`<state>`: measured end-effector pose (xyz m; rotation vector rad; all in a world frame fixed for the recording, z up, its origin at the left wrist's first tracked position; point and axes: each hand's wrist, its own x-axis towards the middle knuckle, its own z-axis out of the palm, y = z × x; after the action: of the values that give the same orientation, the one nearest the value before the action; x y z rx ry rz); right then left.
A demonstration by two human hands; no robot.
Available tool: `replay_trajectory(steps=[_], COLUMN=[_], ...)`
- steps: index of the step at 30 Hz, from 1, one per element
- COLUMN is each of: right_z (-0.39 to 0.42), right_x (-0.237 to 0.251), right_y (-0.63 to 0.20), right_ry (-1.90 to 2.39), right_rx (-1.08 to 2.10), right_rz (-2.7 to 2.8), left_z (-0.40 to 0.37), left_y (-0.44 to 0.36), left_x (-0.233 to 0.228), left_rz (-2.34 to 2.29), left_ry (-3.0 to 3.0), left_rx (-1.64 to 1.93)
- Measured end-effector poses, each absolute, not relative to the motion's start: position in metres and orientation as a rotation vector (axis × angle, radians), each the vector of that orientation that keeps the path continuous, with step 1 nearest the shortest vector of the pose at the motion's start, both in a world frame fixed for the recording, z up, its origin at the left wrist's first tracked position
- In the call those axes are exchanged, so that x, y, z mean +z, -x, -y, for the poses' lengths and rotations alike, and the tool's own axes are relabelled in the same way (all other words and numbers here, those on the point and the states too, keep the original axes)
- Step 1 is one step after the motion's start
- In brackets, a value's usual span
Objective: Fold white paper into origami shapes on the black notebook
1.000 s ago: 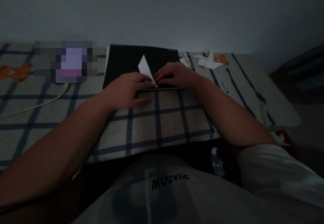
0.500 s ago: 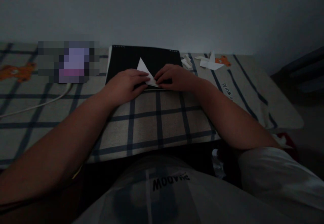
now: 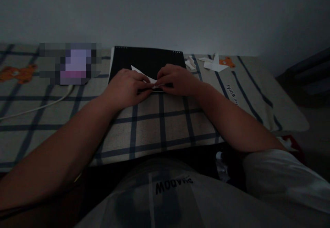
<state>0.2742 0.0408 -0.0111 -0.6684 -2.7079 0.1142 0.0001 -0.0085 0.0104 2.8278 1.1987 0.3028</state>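
A folded piece of white paper is held between my two hands over the near part of a black spiral-bound book. My left hand grips the paper's left side, fingers and thumb closed at its near edge. From the right, my right hand pinches the near right edge between thumb and fingers. The fingertips of both hands almost meet, and they cover most of the paper. One pointed corner sticks up and out to the left, above my left hand's fingers.
A folded white paper shape like a crane lies right of the book, beside small crumpled paper scraps. On the left is a blurred-out device with a lit screen and a white cable. A checked cloth covers the table, against a wall.
The paper's point has swung left and lower, and less of the paper shows. My left hand's fingers and my right thumb have closed in together at the near edge.
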Motion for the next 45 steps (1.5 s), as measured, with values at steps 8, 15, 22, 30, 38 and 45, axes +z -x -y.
replay_trajectory(steps=[8,15,22,30,38,45], right_z=[-0.036,-0.043,-0.048,-0.044,-0.039,-0.032], right_x=[-0.003,-0.009,-0.014,-0.014,-0.008,-0.006], right_y=[-0.272,-0.278,-0.275,-0.268,-0.266,-0.256], right_ry=[0.616,0.723,0.74,0.786,0.831,0.794], right_rx=[0.115,0.267,0.215,0.153,0.57,1.015], right_rz=[2.798,2.703,2.719,2.649,2.223,1.946], left_z=[0.017,0.015,0.007,0.004,0.026,0.031], left_y=[0.001,-0.002,-0.002,-0.001,-0.003,-0.013], left_x=[0.017,0.014,0.003,0.003,0.022,0.015], left_rz=[-1.22,-1.269,-1.306,-1.287,-1.447,-1.426], left_ry=[-2.888,-2.924,-2.845,-2.806,-2.506,-1.817], left_rx=[0.173,0.157,0.35,0.41,0.746,1.059])
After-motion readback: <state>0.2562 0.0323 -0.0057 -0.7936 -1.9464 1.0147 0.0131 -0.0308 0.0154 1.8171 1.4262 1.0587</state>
